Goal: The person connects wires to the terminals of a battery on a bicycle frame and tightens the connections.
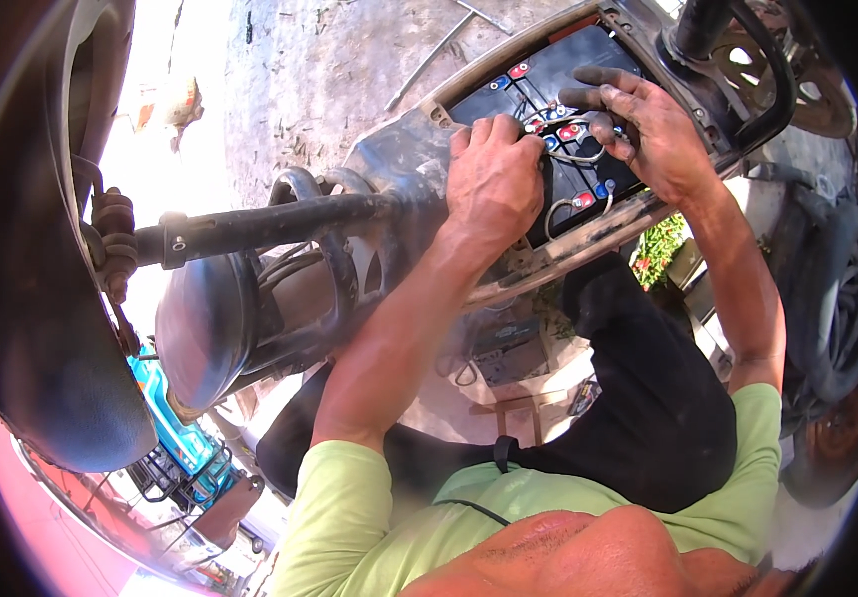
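Observation:
Black batteries [593, 62] sit side by side in a metal-framed compartment, with red and blue terminals [584, 200] and cables on top. My left hand [494, 184] is closed over the compartment's left side, thumb and forefinger pinching a thin cable [529, 127] by the middle terminals; its exact grip is partly hidden. Over the right part of the batteries hovers my right hand [653, 134], its blackened fingers apart and bent. A looped pale cable [588, 157] runs just beneath its thumb.
The compartment's worn rim [588, 231] borders the batteries on my side. A black tube frame [280, 224] with a round lamp [205, 323] extends left. Dark hoses or tyres [832, 298] lie at the right. A blue vehicle [175, 418] stands at lower left. Beyond lies a concrete floor [320, 90] with a thin metal rod [429, 60].

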`<state>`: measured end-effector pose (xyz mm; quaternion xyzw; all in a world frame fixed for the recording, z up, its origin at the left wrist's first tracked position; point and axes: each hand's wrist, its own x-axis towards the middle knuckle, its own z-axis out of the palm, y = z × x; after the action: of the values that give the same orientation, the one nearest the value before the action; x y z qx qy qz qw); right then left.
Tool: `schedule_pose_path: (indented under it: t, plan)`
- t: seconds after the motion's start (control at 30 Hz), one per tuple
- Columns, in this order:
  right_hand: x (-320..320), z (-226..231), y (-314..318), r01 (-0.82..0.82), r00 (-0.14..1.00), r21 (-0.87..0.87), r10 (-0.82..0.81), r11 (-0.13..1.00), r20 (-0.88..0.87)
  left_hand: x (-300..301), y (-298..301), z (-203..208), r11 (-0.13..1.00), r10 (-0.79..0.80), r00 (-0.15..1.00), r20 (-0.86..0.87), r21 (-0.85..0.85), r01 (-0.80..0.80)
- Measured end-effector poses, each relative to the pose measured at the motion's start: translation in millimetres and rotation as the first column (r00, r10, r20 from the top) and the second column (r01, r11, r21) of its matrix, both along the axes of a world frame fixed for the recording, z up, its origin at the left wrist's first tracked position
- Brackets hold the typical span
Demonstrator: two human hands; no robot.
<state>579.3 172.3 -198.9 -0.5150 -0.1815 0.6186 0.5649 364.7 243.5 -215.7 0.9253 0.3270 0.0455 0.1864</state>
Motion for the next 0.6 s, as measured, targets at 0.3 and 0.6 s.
schedule_pose_path:
  t: [0.3,0.6]
  plan:
    - [7.2,-9.8,0.3,0.020,0.999,-0.083,-0.017,0.996,0.037,1.2,0.8,0.9,1.000,0.009,1.000,-0.019,-0.011,-0.009]
    - [-4.3,-4.0,2.8,-0.135,0.967,-0.041,0.140,0.990,0.213,0.9,1.3,-0.6,1.000,0.013,1.000,-0.025,-0.025,-0.013]
